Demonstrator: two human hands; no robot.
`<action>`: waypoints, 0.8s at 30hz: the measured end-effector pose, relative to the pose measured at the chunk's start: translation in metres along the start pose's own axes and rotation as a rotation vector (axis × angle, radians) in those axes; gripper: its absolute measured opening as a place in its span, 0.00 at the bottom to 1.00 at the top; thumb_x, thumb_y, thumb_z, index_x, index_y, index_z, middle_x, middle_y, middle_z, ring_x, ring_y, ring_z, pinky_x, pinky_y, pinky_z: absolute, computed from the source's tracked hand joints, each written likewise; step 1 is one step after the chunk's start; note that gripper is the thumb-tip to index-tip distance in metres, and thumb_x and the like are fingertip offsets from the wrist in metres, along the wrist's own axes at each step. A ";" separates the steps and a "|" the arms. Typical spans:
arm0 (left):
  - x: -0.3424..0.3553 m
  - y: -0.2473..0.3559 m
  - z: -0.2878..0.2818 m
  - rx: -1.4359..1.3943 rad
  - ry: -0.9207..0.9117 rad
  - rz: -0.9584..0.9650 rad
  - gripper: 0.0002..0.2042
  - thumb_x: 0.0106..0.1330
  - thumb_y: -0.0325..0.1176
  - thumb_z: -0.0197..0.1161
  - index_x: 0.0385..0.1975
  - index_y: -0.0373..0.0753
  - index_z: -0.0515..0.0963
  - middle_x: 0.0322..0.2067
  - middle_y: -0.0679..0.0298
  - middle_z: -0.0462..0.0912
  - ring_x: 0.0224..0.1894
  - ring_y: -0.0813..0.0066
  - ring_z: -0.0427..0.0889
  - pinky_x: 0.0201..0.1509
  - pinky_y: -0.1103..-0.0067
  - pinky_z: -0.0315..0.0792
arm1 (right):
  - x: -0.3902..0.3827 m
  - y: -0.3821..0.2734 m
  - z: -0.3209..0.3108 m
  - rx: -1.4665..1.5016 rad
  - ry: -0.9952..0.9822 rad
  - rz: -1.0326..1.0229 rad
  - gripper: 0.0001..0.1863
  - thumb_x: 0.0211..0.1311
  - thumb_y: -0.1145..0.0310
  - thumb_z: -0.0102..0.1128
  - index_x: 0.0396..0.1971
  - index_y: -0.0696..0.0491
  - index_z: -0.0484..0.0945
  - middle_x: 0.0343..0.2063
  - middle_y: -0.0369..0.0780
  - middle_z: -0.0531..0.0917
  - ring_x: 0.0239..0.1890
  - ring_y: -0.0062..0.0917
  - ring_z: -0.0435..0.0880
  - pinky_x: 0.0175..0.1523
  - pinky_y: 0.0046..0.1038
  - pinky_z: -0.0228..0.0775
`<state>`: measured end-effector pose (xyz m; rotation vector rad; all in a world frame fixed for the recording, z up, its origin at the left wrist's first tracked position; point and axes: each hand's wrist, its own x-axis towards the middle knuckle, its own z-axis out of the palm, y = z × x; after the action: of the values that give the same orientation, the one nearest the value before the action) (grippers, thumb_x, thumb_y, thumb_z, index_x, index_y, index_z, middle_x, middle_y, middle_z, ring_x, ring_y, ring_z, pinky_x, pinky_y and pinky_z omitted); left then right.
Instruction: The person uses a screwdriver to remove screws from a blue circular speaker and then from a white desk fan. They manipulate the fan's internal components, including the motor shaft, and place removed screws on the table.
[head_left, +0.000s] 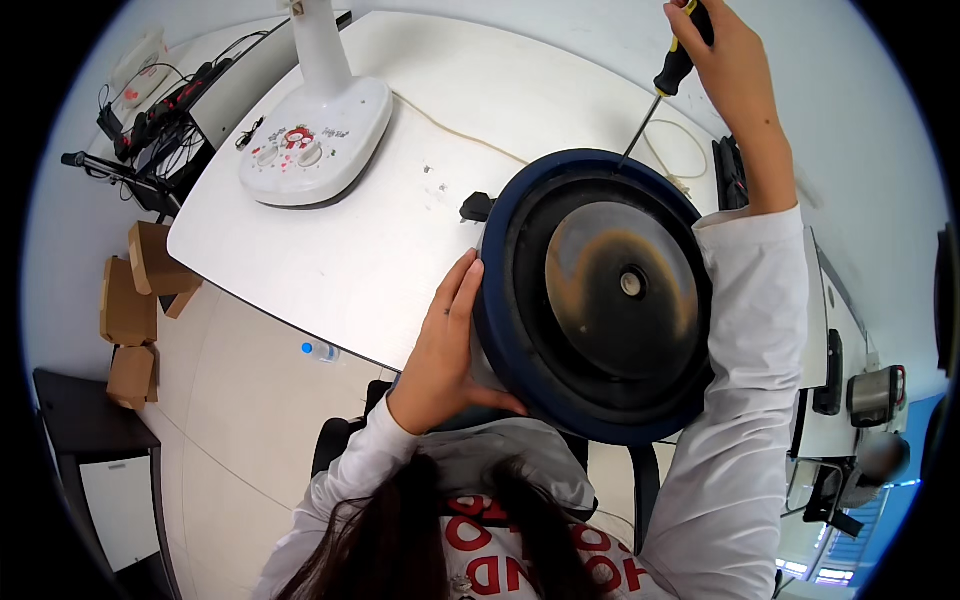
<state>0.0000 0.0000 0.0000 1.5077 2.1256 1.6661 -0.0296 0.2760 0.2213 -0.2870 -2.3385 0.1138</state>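
A rice cooker body (515,345) with a dark blue rim stands tilted toward me at the table's near edge. Inside its black cavity lies a round heating plate (600,330), brown-stained, with a small metal button at its centre. My left hand (450,345) grips the cooker's left side, fingers along the outer wall and thumb low near the rim. Raised at the far right, my right hand (725,60) is closed round the black and yellow handle of a screwdriver (674,72). The screwdriver's shaft slants down to the far inner edge of the rim; whether its tip touches a screw is too small to tell.
The white table (330,270) carries a white fan base (320,150) at the back left. A black plug (477,207) sits by the cooker, and a pale cord (455,130) runs behind. Cardboard boxes (128,305) and a bottle (320,351) are on the floor.
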 end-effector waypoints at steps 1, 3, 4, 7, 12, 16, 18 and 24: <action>0.001 0.000 0.001 0.001 0.001 0.005 0.67 0.24 0.46 0.82 0.67 0.39 0.42 0.65 0.42 0.46 0.66 0.41 0.51 0.67 0.59 0.54 | 0.001 0.007 0.003 0.104 -0.003 -0.033 0.07 0.63 0.66 0.55 0.35 0.53 0.71 0.21 0.37 0.76 0.23 0.22 0.74 0.30 0.23 0.65; -0.001 0.000 0.003 -0.002 0.004 -0.001 0.67 0.23 0.46 0.82 0.67 0.40 0.42 0.65 0.42 0.47 0.66 0.40 0.52 0.67 0.59 0.54 | 0.000 0.012 0.002 0.216 -0.050 -0.054 0.07 0.64 0.67 0.54 0.35 0.55 0.70 0.19 0.35 0.72 0.22 0.19 0.69 0.31 0.21 0.64; -0.003 0.001 0.005 -0.004 0.005 -0.012 0.68 0.23 0.46 0.83 0.67 0.40 0.42 0.65 0.41 0.47 0.66 0.40 0.52 0.67 0.59 0.54 | -0.003 0.010 -0.003 0.225 -0.093 -0.040 0.08 0.64 0.67 0.54 0.35 0.55 0.69 0.20 0.35 0.71 0.23 0.19 0.69 0.32 0.21 0.63; -0.005 0.000 0.004 0.004 0.017 -0.023 0.69 0.21 0.46 0.83 0.67 0.40 0.41 0.65 0.41 0.47 0.66 0.40 0.52 0.67 0.59 0.55 | -0.006 0.013 -0.022 0.371 -0.323 0.115 0.10 0.64 0.69 0.49 0.43 0.54 0.66 0.31 0.37 0.73 0.34 0.20 0.72 0.42 0.21 0.67; -0.001 -0.002 0.002 0.005 0.017 -0.010 0.69 0.19 0.46 0.83 0.67 0.40 0.41 0.65 0.42 0.47 0.66 0.40 0.52 0.67 0.59 0.55 | -0.014 -0.001 -0.064 0.479 -0.534 0.048 0.16 0.63 0.71 0.50 0.50 0.53 0.65 0.44 0.43 0.77 0.48 0.28 0.78 0.52 0.33 0.74; 0.001 -0.002 0.000 0.014 0.016 -0.001 0.70 0.19 0.46 0.83 0.67 0.40 0.41 0.64 0.41 0.47 0.66 0.40 0.52 0.67 0.59 0.55 | -0.013 0.005 -0.061 0.369 -0.435 0.005 0.13 0.60 0.65 0.60 0.41 0.53 0.71 0.33 0.39 0.80 0.35 0.24 0.82 0.41 0.23 0.78; -0.001 -0.001 0.000 0.019 0.009 -0.002 0.70 0.19 0.46 0.83 0.67 0.40 0.41 0.64 0.41 0.47 0.65 0.40 0.52 0.66 0.59 0.55 | -0.008 0.008 -0.052 0.294 -0.356 0.091 0.13 0.59 0.63 0.62 0.38 0.53 0.71 0.30 0.38 0.80 0.32 0.23 0.82 0.36 0.21 0.76; 0.000 -0.005 0.001 0.003 0.023 -0.001 0.69 0.19 0.46 0.83 0.67 0.39 0.42 0.64 0.41 0.48 0.65 0.40 0.53 0.66 0.59 0.55 | -0.013 -0.008 -0.014 -0.110 0.040 0.189 0.15 0.59 0.61 0.61 0.30 0.58 0.71 0.20 0.43 0.77 0.22 0.20 0.77 0.26 0.26 0.67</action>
<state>-0.0026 0.0011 -0.0046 1.4959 2.1408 1.6890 -0.0119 0.2645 0.2234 -0.5596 -2.2781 0.0703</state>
